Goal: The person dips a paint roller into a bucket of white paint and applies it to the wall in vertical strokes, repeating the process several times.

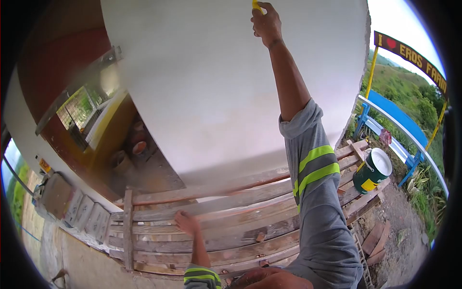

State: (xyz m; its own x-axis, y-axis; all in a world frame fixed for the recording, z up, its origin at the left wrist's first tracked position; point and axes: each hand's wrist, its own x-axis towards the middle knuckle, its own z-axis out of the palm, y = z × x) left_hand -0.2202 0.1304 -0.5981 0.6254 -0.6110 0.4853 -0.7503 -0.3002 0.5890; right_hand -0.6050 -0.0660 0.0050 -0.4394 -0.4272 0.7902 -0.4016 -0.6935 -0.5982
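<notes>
My right hand (pixel 267 25) is raised high against the white wall (pixel 207 96), its fingers closed around a yellow tool handle (pixel 257 6). Only part of that handle shows; the rest is cut off by the top of the view. Low on the left, my left hand (pixel 187 222) is over the wooden planks (pixel 231 241) of the scaffold, fingers apart and nothing in them. Both arms wear grey sleeves with yellow-green stripes, the right one rolled up to the elbow.
A green bucket (pixel 369 173) with a white lid stands on the planks at the right. Stacked boxes (pixel 86 214) are by the wall at the left. Buckets (pixel 139 147) show through the opening. A blue and white railing (pixel 380 120) and a sign (pixel 409 55) are outside.
</notes>
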